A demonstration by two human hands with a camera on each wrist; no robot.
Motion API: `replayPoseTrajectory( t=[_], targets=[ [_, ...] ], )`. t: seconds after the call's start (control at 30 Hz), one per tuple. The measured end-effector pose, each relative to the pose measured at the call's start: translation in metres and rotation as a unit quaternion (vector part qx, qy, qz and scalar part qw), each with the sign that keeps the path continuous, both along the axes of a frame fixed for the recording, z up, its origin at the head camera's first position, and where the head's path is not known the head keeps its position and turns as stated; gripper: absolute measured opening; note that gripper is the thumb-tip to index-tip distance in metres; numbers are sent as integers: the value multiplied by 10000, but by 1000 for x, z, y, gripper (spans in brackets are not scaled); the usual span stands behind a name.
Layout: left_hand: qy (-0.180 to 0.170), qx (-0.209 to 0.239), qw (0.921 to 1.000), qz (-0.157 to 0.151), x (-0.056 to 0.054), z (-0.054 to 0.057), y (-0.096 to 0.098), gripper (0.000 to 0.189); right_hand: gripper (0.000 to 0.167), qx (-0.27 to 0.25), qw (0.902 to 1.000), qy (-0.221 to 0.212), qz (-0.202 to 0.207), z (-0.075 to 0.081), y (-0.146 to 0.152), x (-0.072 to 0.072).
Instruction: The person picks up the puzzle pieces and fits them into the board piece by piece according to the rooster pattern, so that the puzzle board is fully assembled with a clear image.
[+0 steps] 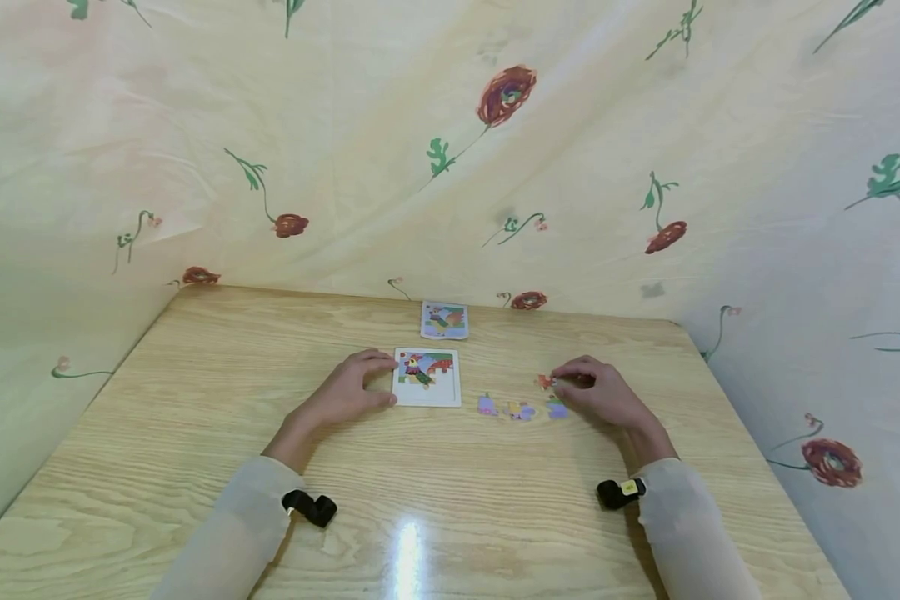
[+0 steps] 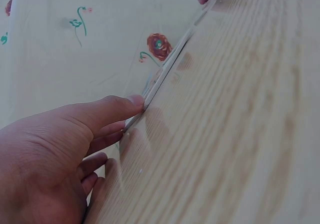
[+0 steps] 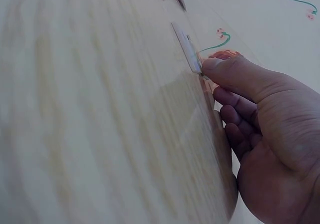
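Note:
A white-framed jigsaw puzzle board [image 1: 427,398], partly filled with a rooster picture, lies flat on the table; its lower part shows bare white. My left hand [image 1: 348,387] rests against the board's left edge, thumb near the lower corner and fingers near the upper one. In the left wrist view the left thumb [image 2: 131,102] touches the thin edge. My right hand [image 1: 598,392] pinches an orange puzzle piece [image 1: 544,381] between thumb and fingertips, just over the table. Below lie a purple-green piece [image 1: 557,408], a yellow-purple piece [image 1: 520,410] and a purple piece [image 1: 487,405].
A reference picture card [image 1: 445,322] with the same rooster lies behind the board, near the table's far edge. Flowered cloth [image 1: 367,167] hangs behind the wooden table [image 1: 420,467] and along its sides. Each wrist wears a small black camera.

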State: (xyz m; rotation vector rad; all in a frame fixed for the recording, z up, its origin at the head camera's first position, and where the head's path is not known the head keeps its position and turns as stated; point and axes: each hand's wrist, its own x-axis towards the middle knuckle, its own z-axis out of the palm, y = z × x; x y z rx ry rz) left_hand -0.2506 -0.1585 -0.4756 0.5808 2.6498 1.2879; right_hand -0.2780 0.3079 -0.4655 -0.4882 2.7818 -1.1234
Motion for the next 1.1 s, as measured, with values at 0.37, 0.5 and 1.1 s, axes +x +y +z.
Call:
replayPoseTrajectory(
  t=[0.37, 0.5, 1.1],
  targets=[
    [-3, 13, 10000, 4, 1, -1, 0, 60, 25, 312, 9995, 30, 22, 1, -1, -1],
    [10, -7, 10000, 6, 0, -1, 0, 60, 22, 336, 9994, -25, -45, 2, -1, -3],
    [54, -72, 10000, -1, 1, 0, 0, 59, 23, 178, 9994, 277, -52, 4, -38, -9]
  ],
)
